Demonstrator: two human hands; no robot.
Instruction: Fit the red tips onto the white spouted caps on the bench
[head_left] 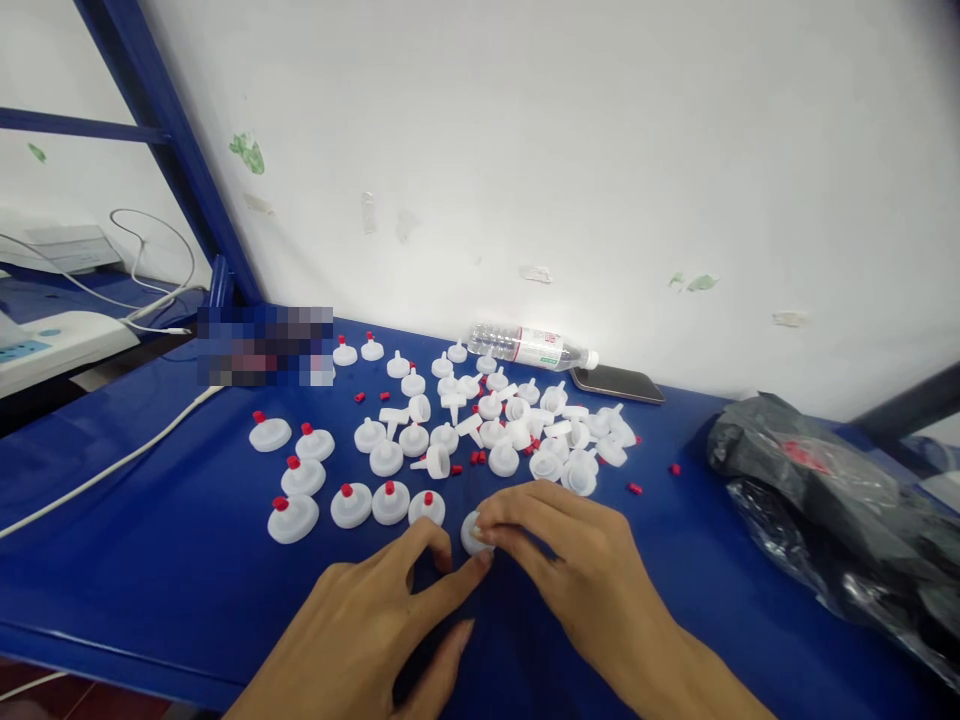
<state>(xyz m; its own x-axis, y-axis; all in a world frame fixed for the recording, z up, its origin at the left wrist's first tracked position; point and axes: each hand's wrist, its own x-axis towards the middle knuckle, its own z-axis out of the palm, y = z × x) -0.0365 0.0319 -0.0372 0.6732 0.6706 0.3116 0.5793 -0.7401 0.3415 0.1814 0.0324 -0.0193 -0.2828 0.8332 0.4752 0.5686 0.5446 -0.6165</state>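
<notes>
My right hand (pixel 574 545) pinches the top of a white nozzle cap (pixel 470 535) that sits on the blue table. Its spout is hidden by the fingertips, so I cannot tell whether a red tip is on it. Beside it, my left hand (pixel 386 605) has its fingers apart, one fingertip at the cap's near edge. Left of both hands stand several nozzle caps with red tips, such as one nozzle cap (pixel 351 507). Beyond the hands lies a loose pile of white nozzle caps (pixel 504 460) without tips, with small red tips (pixel 478 458) scattered among them.
A clear plastic bottle (pixel 536 347) lies by the wall, with a phone (pixel 619 384) next to it. Dark plastic bags (pixel 840 500) cover the right side. At the left are a white cable (pixel 127 458) and a power strip (pixel 67 340).
</notes>
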